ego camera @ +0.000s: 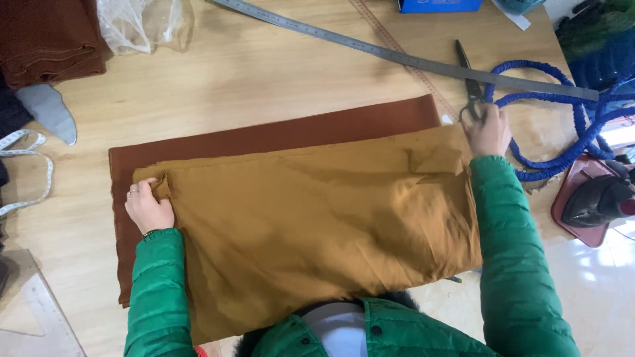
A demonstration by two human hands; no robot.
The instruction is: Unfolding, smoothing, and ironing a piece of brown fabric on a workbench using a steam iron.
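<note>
A mustard-brown cloth (pixel 317 225) lies spread over a darker rust-brown cloth (pixel 278 135) on a wooden table (pixel 218 73). My left hand (pixel 148 208) pinches the mustard cloth's left edge, fingers closed on a small fold. My right hand (pixel 488 131) rests at the cloth's far right corner, its fingers on the handles of black scissors (pixel 468 82) that lie on the table just beyond. Both arms wear green padded sleeves.
A long metal ruler (pixel 397 56) crosses the back of the table. A blue coiled cord (pixel 562 125) and a dark iron (pixel 598 198) on a red tray sit right. Folded brown fabric (pixel 49 39), a plastic bag (pixel 142 23) and a tape measure (pixel 26 172) lie left.
</note>
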